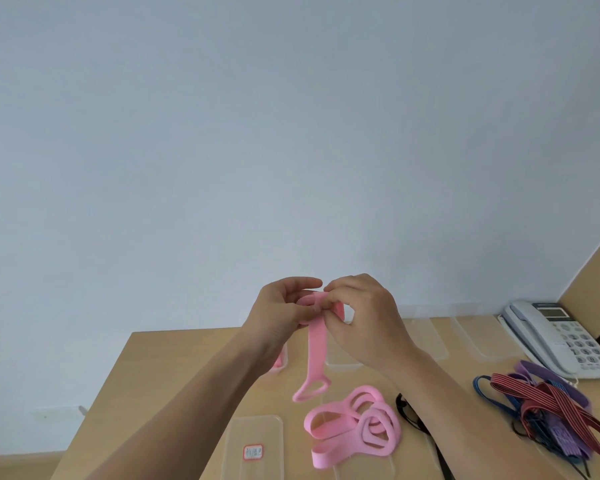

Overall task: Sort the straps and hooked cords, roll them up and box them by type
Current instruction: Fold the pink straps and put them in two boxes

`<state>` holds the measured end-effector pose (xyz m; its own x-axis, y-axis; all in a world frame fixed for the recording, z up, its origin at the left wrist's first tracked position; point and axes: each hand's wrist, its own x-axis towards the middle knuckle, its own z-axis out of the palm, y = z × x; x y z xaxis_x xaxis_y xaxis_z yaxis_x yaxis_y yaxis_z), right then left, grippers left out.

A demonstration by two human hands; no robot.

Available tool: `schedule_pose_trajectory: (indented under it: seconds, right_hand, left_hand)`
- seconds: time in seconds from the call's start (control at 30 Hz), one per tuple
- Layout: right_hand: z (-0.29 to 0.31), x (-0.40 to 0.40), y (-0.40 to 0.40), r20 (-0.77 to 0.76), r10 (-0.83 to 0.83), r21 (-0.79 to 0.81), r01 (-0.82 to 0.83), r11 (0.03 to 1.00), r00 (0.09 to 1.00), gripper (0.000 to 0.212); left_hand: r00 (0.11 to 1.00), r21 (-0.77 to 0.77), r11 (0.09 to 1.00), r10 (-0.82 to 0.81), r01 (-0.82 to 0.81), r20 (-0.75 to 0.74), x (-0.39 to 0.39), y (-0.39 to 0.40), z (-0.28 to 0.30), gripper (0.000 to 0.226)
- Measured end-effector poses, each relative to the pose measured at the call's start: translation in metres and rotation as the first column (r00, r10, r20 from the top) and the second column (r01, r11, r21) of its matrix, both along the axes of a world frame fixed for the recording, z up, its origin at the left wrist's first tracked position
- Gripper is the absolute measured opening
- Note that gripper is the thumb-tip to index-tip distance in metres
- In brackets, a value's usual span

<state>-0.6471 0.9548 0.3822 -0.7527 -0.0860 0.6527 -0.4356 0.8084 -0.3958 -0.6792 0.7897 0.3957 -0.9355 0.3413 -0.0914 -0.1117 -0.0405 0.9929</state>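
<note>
Above the table, my left hand (280, 311) and my right hand (364, 318) both pinch the top of a pink strap (315, 351), partly rolled between the fingers. Its free end hangs down and ends in a loop just above the tabletop. A pile of more pink straps (355, 426) lies on the table below. At the right lies a tangle of red striped, blue and purple hooked cords (551, 407). A black cord (411, 415) runs beneath my right forearm.
A clear lid with a red label (253, 445) lies at the front of the wooden table (174, 362). Clear boxes (478, 337) stand along the back, one behind my left wrist holding something pink. A grey desk telephone (561, 337) sits at far right.
</note>
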Motion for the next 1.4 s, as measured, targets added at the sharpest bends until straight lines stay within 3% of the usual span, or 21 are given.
schedule_pose_trajectory:
  seconds: [0.27,0.5,0.63,0.73,0.83,0.97,1.23,1.4]
  right_hand:
    - [0.004,-0.009,0.001,0.208,0.051,-0.114,-0.028,0.993,0.977,0.019]
    - [0.009,-0.013,-0.001,0.334,0.024,-0.004,-0.024,1.000,0.942,0.031]
    - [0.011,-0.015,0.000,0.349,0.013,-0.012,-0.009,1.000,0.937,0.015]
    - [0.011,-0.015,0.002,0.329,0.019,-0.073,0.005,0.997,0.944,0.015]
    - [0.008,-0.015,0.003,0.269,0.007,-0.204,0.050,0.978,0.963,0.012]
    - [0.006,-0.014,0.003,0.285,-0.013,-0.374,0.124,0.919,0.958,0.014]
    - [0.003,-0.012,0.006,0.288,-0.067,-0.374,0.176,0.911,0.955,0.018]
    - [0.002,-0.012,0.004,0.220,-0.066,-0.279,0.128,0.952,0.973,0.018]
  left_hand:
    - [0.999,-0.089,0.996,0.011,-0.014,-0.032,-0.003,0.001,0.000,0.030]
    - [0.998,-0.142,0.990,0.001,-0.010,-0.062,-0.001,0.003,0.000,0.029]
    - [0.998,-0.152,0.988,0.007,-0.015,-0.056,-0.002,0.004,-0.004,0.027]
    - [1.000,-0.077,0.997,0.012,-0.013,-0.020,-0.002,0.006,-0.005,0.031]
    - [0.998,0.049,0.999,0.013,-0.016,0.068,-0.002,0.007,-0.003,0.046]
    - [0.993,0.027,0.999,0.019,-0.022,0.118,0.000,0.011,-0.003,0.034]
    - [0.991,-0.056,0.993,0.106,-0.102,0.079,0.003,0.015,-0.008,0.042]
    - [0.978,-0.008,0.986,0.169,-0.169,0.124,0.005,0.018,-0.007,0.038]
